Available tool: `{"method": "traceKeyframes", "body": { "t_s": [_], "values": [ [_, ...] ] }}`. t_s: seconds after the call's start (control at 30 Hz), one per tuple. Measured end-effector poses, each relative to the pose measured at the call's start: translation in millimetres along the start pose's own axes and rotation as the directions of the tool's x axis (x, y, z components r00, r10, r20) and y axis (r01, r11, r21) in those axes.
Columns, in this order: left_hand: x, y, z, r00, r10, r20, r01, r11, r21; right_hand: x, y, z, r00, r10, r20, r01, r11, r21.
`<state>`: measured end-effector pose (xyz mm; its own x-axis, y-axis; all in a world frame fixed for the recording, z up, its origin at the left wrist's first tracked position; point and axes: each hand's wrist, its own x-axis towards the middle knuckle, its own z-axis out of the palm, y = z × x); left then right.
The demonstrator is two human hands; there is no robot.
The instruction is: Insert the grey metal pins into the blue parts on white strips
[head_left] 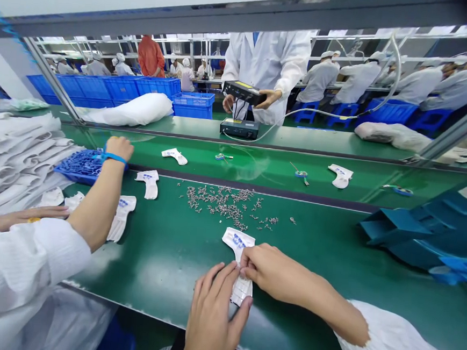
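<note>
A white plastic shell (237, 241) with blue markings lies on the green bench (324, 257) in front of me. My left hand (211, 313) clasps its lower end at the near edge, fingers curled round it. My right hand (268, 269) presses on the shell's middle with pinched fingertips; anything small between them is hidden. Just beyond the shell lies a scatter of small metal screws (225, 201).
A co-worker at my left reaches a forearm with a blue wristband (113, 158) to a blue tray (78, 165); more white shells (149, 182) lie near. Stacked white parts (8, 157) fill the far left, a teal bin (427, 230) the right. A person opposite holds a black device (244, 92).
</note>
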<state>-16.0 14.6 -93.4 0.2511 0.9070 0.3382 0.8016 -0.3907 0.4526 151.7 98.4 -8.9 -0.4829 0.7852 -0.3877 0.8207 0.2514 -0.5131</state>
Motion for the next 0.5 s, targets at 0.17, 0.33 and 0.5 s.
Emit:
{"method": "traceKeyframes", "body": {
  "t_s": [0.17, 0.33, 0.5],
  "values": [
    [0.8, 0.6, 0.0, 1.0, -0.016, 0.006, 0.016, 1.0, -0.015, 3.3, -4.7, -1.8, 1.0, 0.029, 0.012, -0.028, 0.999, -0.035],
    [0.5, 1.9, -0.9, 1.0, -0.017, -0.023, 0.016, 1.0, -0.016, 7.7, -6.0, -4.3, 0.996, 0.089, 0.012, -0.088, 0.993, -0.074],
    [-0.3, -1.0, 2.5, 0.998, -0.02, -0.062, 0.02, 1.0, 0.002, 8.1, 28.7, -9.0, 0.984, -0.033, -0.172, 0.036, 0.999, 0.01]
  ]
}}
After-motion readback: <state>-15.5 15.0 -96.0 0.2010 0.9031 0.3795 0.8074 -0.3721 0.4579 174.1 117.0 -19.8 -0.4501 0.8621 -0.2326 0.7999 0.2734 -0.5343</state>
